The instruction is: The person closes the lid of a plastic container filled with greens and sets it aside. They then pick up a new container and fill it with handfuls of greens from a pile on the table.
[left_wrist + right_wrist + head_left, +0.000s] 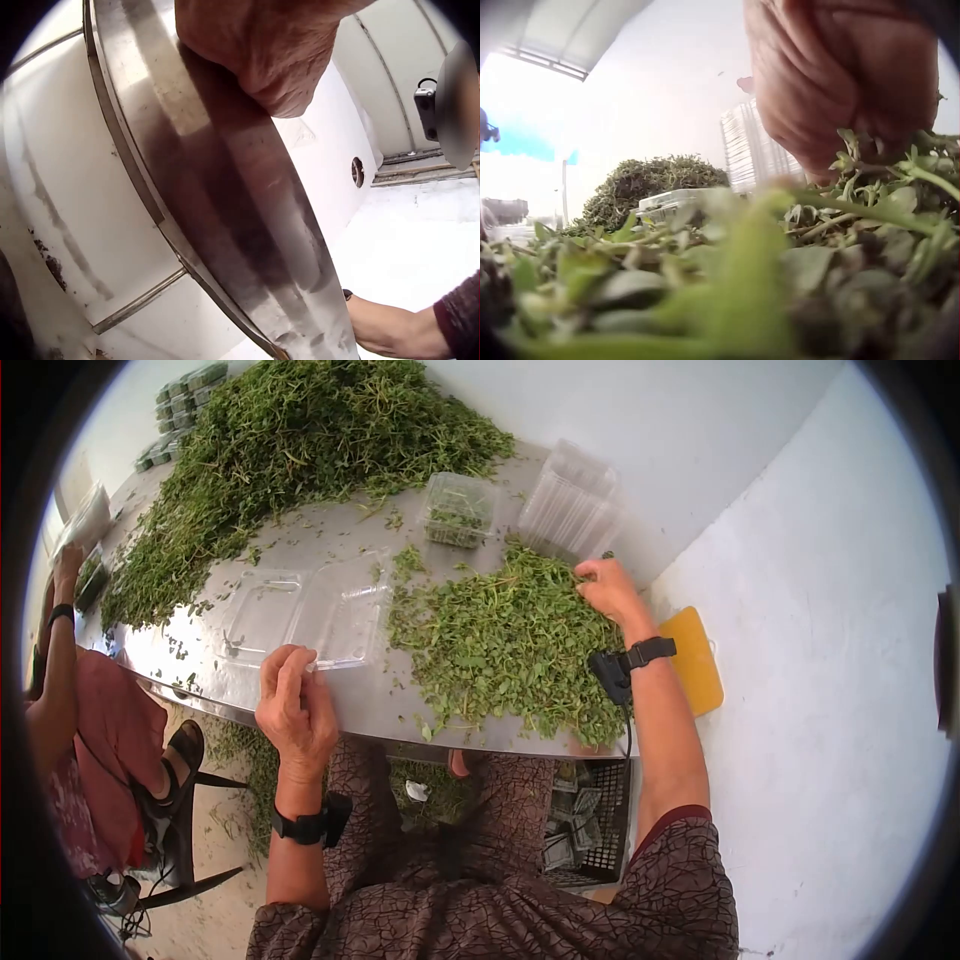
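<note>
At the near edge of the steel table (200, 660) the left hand (295, 705) pinches the front rim of an open clear clamshell box (310, 615) – this box lies flat and empty. To its right, the right hand (608, 588) has its fingers curled into the far side of the small herb pile (505, 645). Further back stand a filled clamshell (458, 510), a stack of empty boxes (570, 505) and the big herb heap (300, 430).

Head view looks steeply down from above onto table (330, 700), herbs (505, 645) and both hands. Left wrist view sits low at the table edge (225, 225), very near, facing up. Right wrist view lies within the herbs (705, 300), close, facing the far pile (656, 184), shared with head view (290, 440).
</note>
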`<state>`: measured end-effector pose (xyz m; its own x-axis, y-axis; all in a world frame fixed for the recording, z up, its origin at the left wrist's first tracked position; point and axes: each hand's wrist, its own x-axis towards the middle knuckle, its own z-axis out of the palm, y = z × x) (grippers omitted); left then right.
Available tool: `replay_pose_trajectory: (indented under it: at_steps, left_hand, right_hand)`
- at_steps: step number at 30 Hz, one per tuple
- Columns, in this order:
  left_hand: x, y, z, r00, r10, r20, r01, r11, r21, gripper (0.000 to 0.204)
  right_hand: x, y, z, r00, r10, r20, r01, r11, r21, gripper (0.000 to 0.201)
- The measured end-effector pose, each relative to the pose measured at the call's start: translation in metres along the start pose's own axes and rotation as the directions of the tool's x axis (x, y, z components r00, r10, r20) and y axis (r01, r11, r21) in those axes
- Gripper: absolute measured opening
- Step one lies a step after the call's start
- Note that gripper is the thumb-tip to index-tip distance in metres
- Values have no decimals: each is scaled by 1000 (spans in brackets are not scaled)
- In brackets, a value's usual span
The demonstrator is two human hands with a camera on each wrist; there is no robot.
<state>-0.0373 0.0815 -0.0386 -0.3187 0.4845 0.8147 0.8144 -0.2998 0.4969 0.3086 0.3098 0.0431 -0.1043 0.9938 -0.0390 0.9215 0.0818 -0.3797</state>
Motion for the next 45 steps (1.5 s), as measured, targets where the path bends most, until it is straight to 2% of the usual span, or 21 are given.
replay_pose_trajectory:
  at_steps: [2, 5, 6, 7, 9, 10, 12, 15, 16, 18, 20, 25, 31, 33, 34, 36, 39, 41, 42, 43, 45]
  left_hand:
    - [-1, 0, 1, 1000, -2, -4, 2, 1000, -2, 26]
    - [-1, 0, -1, 1000, -4, 2, 4, 1000, 1, 26]
    - [-1, 0, -1, 1000, -5, 7, 5, 1000, 0, 26]
    - [-1, 0, 0, 1000, -5, 15, 5, 1000, -4, 26]
    - [-1, 0, 0, 1000, 15, -2, -15, 1000, 14, 26]
    - [-1, 0, 0, 1000, 15, 2, -15, 1000, 12, 26]
    - [-2, 0, -1, 1000, 2, 30, -3, 1000, 29, 24]
    - [-2, -4, 0, 1000, 17, -1, -17, 1000, -3, 25]
    - [-3, -5, 0, 1000, 15, -5, -15, 1000, 0, 25]
    - [-3, -4, 1, 1000, 1, -10, -1, 1000, 4, 25]
    - [-4, -2, 2, 1000, -17, -7, 17, 1000, 13, 24]
    - [-3, -1, 2, 1000, 11, -18, -11, 999, 32, 24]
    - [-4, -1, 0, 999, -42, -2, 42, 999, 13, 25]
    - [-3, -1, -2, 998, -58, 12, 58, 998, -30, 26]
    - [-1, -2, -3, 998, -58, 10, 58, 998, -28, 26]
    - [5, -4, -5, 995, 72, -73, -65, 994, 87, 27]
    - [16, -13, -11, 997, -37, -72, 39, 999, 32, 27]
    - [21, -15, -11, 997, -7, -71, 12, 998, 64, 27]
    - [21, -14, -10, 996, -90, -21, 91, 995, 34, 27]
    - [21, -14, -10, 984, -173, 31, 173, 985, 8, 27]
    - [18, -20, -9, 989, -149, 14, 149, 989, 2, 27]
  right_hand:
    - [-8, -14, 2, 987, -142, -70, 147, 986, 72, 32]
    - [-41, -56, -8, 975, -223, -15, 222, 958, 183, 23]
    - [-38, -50, 1, 917, -382, -115, 399, 884, 245, 23]
    - [-49, -62, -3, 921, -374, -114, 391, 887, 247, 23]
    - [-69, -86, -18, 935, -343, 85, 280, 866, 415, 30]
    - [-76, -88, -20, 937, -339, 85, 276, 867, 415, 30]
    - [-89, -89, -20, 837, -532, -131, 545, 781, 305, 41]
    - [-94, -64, -26, 856, -491, -162, 512, 848, 135, 59]
    - [-93, -53, -26, 853, -496, -160, 517, 846, 134, 59]
    - [-89, -30, -23, 946, -320, -47, 322, 916, 238, 73]
    - [-85, -17, -18, 960, -281, -2, 274, 935, 225, 78]
    - [-77, -33, -7, 969, -220, 112, 198, 963, 182, 91]
    - [-52, -59, 3, 969, -206, 139, 205, 978, 23, 75]
    - [-47, -69, 2, 981, -125, 147, 128, 992, -9, 52]
    - [-48, -73, 2, 981, -128, 146, 130, 991, -8, 52]
    - [-51, -80, 1, 975, -220, 0, 220, 974, 50, 30]
    - [-55, -88, 0, 931, -348, -114, 365, 903, 227, 24]
    - [-58, -99, -1, 912, -378, -160, 408, 880, 244, 24]
    - [-60, -104, -3, 890, -407, -206, 450, 855, 257, 24]
    - [-62, -109, -6, 890, -408, -206, 451, 855, 256, 24]
    - [-64, -117, -10, 935, -348, -65, 351, 893, 281, 32]
